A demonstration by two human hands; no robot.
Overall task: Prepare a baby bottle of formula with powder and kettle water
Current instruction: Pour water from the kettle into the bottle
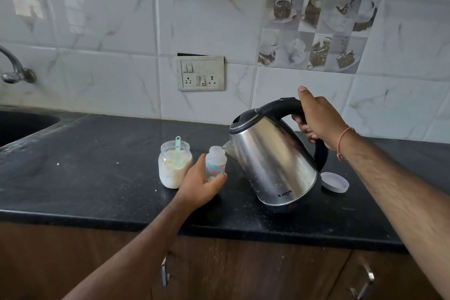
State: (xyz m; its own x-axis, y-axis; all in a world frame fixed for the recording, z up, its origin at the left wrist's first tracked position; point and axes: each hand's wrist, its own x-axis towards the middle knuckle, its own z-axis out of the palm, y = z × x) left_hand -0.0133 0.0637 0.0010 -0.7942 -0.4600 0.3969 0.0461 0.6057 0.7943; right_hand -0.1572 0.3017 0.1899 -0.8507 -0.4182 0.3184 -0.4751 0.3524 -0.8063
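My left hand point(199, 186) grips a small clear baby bottle point(215, 162) that stands uncapped on the black counter, with some pale powder at its bottom. My right hand point(316, 120) holds the black handle of a steel kettle point(272, 161), which is tilted to the left so that its spout touches the bottle's mouth. Its base is lifted on the right side. Left of the bottle stands an open jar of formula powder point(174, 169) with a green scoop point(179, 153) stuck in it.
A white lid point(334, 182) lies on the black counter point(97, 178) right of the kettle. A dark sink point(22, 126) and a tap point(14, 68) are at far left. A socket panel point(201, 73) sits on the tiled wall. Cabinet doors with metal handles are below the counter edge.
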